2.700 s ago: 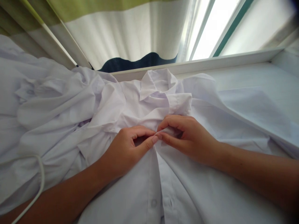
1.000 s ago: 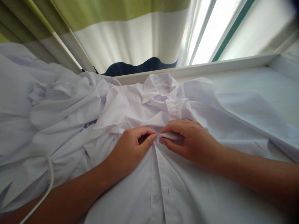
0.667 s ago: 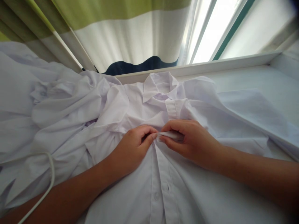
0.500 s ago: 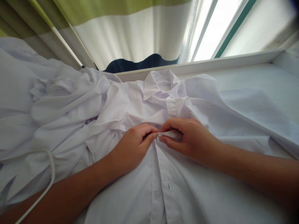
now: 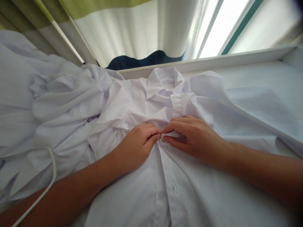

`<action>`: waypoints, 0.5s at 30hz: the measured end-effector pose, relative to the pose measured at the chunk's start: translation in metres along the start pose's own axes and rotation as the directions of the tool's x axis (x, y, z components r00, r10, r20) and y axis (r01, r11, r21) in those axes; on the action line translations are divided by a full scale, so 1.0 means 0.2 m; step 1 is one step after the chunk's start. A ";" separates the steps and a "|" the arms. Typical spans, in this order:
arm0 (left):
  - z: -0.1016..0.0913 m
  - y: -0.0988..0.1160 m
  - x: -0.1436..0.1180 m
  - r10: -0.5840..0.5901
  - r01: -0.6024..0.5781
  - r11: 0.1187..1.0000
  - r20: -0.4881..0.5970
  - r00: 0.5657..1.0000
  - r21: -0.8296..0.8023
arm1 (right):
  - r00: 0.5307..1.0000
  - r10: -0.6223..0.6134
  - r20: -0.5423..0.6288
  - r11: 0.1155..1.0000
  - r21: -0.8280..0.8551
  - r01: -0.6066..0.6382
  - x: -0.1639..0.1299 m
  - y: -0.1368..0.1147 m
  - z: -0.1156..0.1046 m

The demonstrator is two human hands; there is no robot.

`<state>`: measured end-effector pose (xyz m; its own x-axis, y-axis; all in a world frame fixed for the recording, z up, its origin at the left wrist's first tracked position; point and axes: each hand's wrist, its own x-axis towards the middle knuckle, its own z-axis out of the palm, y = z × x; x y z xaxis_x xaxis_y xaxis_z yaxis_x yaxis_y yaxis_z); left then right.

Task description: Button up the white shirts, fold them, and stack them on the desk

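1. White shirt [image 5: 132,195] lies spread on the table [image 5: 260,75], collar [image 5: 163,80] toward the window [image 5: 220,28].
2. Left hand [image 5: 136,146] and right hand [image 5: 194,138] meet, each pinching the placket below the collar.
3. Crumpled cloth [image 5: 47,101] heaps at left; a cord [image 5: 50,170] crosses it.
4. Green-and-white curtain [image 5: 123,25] hangs behind.

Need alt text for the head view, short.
Two bare hands meet at the front opening of a white shirt: the left hand and right hand each pinch its edge just below the collar. A curtain hangs behind.
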<state>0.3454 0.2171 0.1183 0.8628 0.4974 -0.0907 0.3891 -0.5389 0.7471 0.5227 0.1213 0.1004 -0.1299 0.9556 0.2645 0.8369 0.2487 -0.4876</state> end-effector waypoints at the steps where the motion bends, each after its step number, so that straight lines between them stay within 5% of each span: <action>1: 0.00 0.00 0.00 0.001 -0.001 1.000 0.000 1.000 0.004 | 1.000 -0.008 -0.002 1.000 0.007 0.008 0.00 0.00 0.00; 8: 0.01 -0.01 -0.01 -0.062 0.051 0.985 -0.060 0.996 -0.168 | 0.999 -0.035 0.027 0.995 0.098 0.032 0.01 0.00 -0.01; 15: 0.02 -0.03 -0.02 -0.091 0.068 0.971 -0.088 0.992 -0.231 | 0.996 0.085 0.018 0.986 0.141 -0.087 0.02 0.01 -0.01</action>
<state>0.3404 0.2159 0.1109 0.7922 0.6021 -0.0998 0.3622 -0.3323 0.8709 0.5253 0.1254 0.1011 -0.0682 0.9760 0.2068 0.7615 0.1848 -0.6212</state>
